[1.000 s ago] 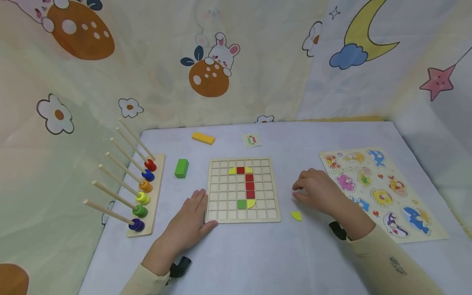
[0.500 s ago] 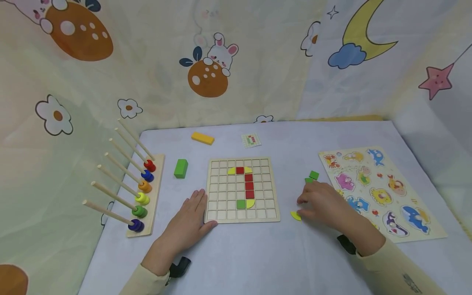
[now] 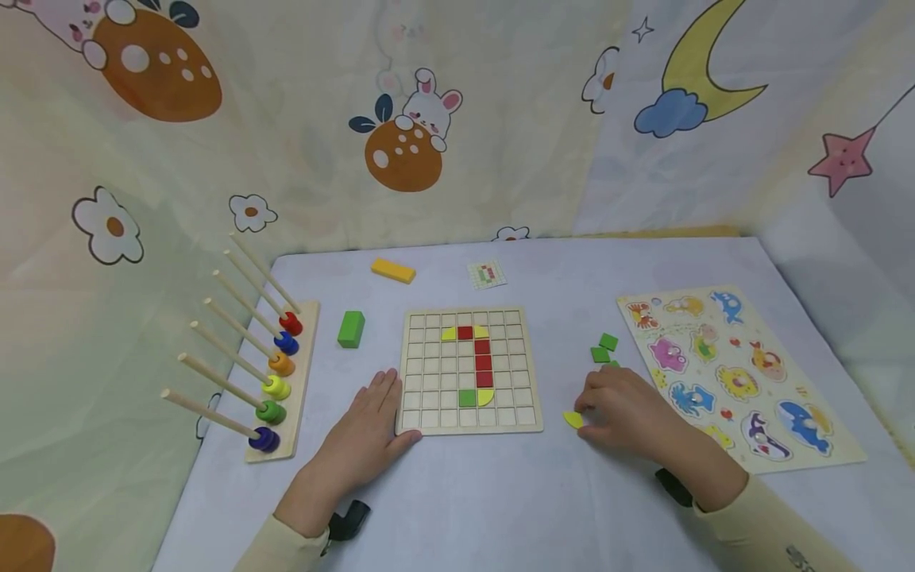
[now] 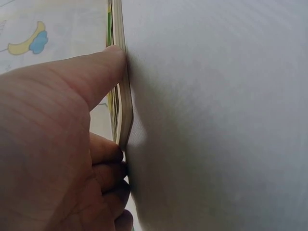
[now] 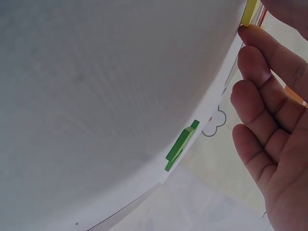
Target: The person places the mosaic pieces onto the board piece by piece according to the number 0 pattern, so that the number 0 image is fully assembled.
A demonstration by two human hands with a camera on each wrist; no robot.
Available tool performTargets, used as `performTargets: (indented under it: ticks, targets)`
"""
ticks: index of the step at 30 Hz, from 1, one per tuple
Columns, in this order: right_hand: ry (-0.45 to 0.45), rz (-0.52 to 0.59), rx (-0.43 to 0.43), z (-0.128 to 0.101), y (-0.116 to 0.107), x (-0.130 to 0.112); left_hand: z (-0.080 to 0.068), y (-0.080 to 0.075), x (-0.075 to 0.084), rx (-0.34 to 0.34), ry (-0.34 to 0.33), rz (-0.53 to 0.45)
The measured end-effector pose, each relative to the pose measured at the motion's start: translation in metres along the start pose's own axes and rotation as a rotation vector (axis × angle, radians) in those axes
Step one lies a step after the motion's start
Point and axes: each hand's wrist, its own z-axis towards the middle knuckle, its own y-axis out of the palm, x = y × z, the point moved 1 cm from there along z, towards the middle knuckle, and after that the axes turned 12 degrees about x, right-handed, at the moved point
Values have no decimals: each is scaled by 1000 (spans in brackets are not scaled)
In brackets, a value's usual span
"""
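My left hand lies flat at the near left corner of a wooden grid board, its thumb along the near edge. In the left wrist view the thumb rests against the board's edge. Red squares, a green square and yellow quarter-circle tiles sit in the board's cells. Right of the board, my right hand pinches a yellow quarter-circle tile between thumb and index finger, low at the table. The right wrist view shows that tile at the index fingertip.
Several green square tiles lie just beyond my right hand. An animal puzzle board is at the right. A peg stand with coloured rings stands left. A green block, a yellow block and a small pattern card lie behind.
My right hand has moved slightly right and nearer, uncovering the green tiles, and its fingers have come onto the yellow tile, which has turned a little. The left hand stays in place.
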Motion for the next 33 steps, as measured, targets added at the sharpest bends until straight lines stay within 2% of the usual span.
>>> performTargets:
  ticks: [14, 24, 33]
  targets:
    - [20, -14, -20, 5, -2, -4, 0, 1, 0, 9, -4, -9]
    - [-5, -14, 42, 15, -6, -11, -1, 1, 0, 11, -3, -2]
    - [-62, -14, 85, 30, -6, -26, -1, 2, 0, 17, 0, 10]
